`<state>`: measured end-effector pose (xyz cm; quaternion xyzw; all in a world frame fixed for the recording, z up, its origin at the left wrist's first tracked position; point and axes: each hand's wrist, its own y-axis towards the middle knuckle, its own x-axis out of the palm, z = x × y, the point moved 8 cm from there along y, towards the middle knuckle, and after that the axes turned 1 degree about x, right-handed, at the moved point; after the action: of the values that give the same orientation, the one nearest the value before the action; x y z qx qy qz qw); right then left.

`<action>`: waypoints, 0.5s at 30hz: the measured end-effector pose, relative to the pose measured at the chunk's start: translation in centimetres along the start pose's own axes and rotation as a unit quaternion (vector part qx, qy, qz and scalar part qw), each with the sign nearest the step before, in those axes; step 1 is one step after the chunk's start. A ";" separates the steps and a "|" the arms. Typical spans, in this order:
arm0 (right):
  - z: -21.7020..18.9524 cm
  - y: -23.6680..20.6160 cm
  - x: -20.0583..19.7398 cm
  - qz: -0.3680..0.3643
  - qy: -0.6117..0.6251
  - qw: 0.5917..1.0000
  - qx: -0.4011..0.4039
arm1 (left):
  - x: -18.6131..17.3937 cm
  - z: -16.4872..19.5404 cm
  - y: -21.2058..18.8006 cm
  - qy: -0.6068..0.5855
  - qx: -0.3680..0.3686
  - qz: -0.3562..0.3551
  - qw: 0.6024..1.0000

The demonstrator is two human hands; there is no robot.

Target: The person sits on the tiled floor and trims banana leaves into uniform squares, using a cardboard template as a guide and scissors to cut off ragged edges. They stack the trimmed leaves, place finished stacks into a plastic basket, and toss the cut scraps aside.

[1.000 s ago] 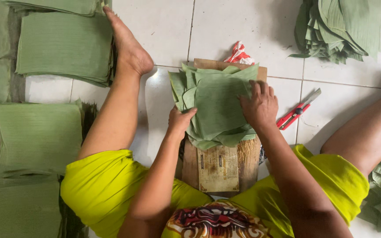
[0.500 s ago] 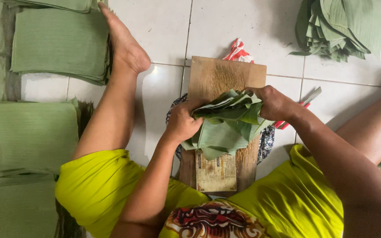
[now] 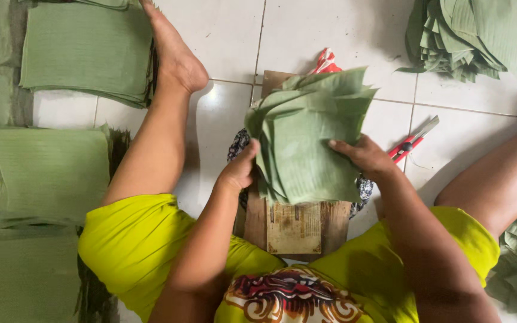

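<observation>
While gripped between left hand (image 3: 239, 171) and right hand (image 3: 363, 157), leaf stack (image 3: 309, 137) upright.

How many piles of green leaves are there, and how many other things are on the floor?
Neat flat stacks of cut green leaf sheets, at left: 5
Loose heaps of green leaves, at right: 2
Bundle of green leaf sheets held between left hand and right hand: 1
Brown wooden board: 1
Red-handled utility knife: 1
Total: 10

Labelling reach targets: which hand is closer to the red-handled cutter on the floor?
Right. The right hand grips the leaf stack just beside the red-handled cutter; the left hand holds the stack's far side, farther away.
</observation>
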<state>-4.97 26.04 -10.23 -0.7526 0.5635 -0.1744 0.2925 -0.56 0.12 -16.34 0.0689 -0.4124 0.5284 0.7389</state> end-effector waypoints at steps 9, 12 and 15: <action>-0.5 -1.4 -1.5 0.135 -0.054 0.972 -0.182 | 3.1 4.3 0.0 0.335 0.203 0.147 0.908; -3.7 -8.1 0.2 0.155 -0.433 0.703 -0.543 | 7.4 7.9 -3.8 0.265 0.263 -0.031 0.927; 0.6 -6.5 0.7 -0.261 0.270 0.901 -0.219 | 10.2 9.4 -6.7 0.228 0.202 -0.138 0.942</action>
<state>0.42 26.79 -6.61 -0.8422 0.4278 -0.3128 -0.0991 1.04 -0.44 -1.09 0.1508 -0.1039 0.4946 0.8496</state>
